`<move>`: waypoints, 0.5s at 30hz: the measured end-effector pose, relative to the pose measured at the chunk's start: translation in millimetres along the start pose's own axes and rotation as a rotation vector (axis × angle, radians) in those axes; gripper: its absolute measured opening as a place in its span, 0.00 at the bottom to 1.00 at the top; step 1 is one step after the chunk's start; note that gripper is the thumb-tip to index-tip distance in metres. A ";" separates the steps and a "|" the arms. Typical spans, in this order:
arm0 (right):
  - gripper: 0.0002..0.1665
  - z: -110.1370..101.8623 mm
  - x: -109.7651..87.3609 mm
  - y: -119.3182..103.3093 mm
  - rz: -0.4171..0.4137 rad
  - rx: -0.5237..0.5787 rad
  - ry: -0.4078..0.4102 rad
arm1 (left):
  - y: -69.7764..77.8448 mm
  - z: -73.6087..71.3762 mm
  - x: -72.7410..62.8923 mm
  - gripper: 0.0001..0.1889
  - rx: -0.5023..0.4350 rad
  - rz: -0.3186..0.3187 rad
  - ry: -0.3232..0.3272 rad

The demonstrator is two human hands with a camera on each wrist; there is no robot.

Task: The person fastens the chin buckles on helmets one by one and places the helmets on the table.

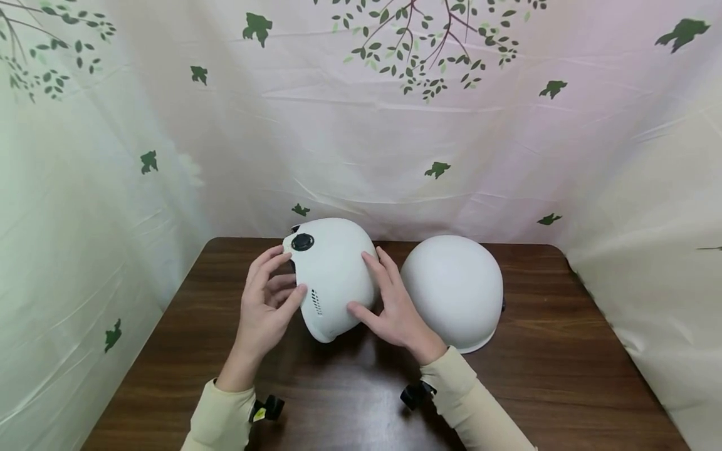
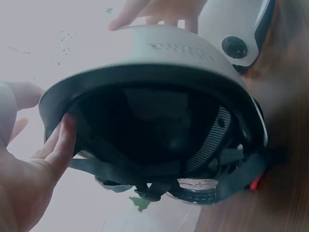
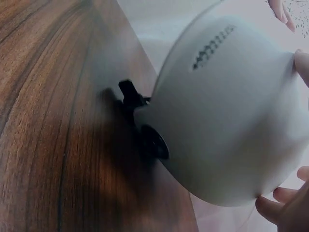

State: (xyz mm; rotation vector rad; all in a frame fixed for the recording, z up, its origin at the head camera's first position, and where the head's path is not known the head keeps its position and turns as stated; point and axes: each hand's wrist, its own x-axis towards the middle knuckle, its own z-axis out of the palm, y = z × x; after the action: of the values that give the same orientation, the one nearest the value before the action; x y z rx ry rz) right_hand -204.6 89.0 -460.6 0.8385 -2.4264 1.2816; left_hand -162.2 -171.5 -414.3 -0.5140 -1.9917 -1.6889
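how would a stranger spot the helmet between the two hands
On the dark wooden table, look toward the back. The left helmet is white and tilted, showing a round black disc and small dark slots; the right helmet, also white, sits dome up.

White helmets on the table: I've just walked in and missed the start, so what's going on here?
A person has one white helmet tilted at the table. The left hand grips its edge, and the right hand rests against its rounded outside. Its opening faces the left hand. The second helmet sits to the right, dome up, with neither hand holding it.
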 end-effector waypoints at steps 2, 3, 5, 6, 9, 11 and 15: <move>0.54 -0.4 -0.9 0.9 0.019 0.008 -0.003 | 1.4 2.6 0.0 0.32 0.001 -0.019 -0.007; 0.54 -0.6 -1.2 1.3 0.026 0.014 -0.004 | 2.0 4.0 -0.2 0.33 -0.002 -0.029 -0.014; 0.54 -0.7 -1.6 1.7 0.037 0.015 -0.006 | 3.3 6.8 -0.1 0.33 -0.002 -0.043 -0.034; 0.54 -0.5 -1.6 2.0 0.040 0.011 -0.007 | 3.8 8.0 0.3 0.33 -0.002 -0.049 -0.045; 0.54 0.2 -1.5 2.0 0.050 0.000 -0.011 | 4.3 10.8 1.3 0.30 0.006 -0.055 -0.069; 0.54 0.8 -1.7 2.0 0.060 -0.007 -0.016 | 4.1 11.8 1.1 0.28 0.023 -0.050 -0.073; 0.53 0.8 -2.2 2.0 0.065 -0.015 -0.003 | 3.4 13.1 -1.4 0.20 0.074 -0.014 -0.080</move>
State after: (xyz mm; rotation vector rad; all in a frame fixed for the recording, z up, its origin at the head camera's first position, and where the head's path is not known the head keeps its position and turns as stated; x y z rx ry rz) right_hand -204.1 90.1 -463.4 0.7643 -2.4814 1.2846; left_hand -160.6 -158.0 -414.0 -0.5500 -2.1104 -1.6195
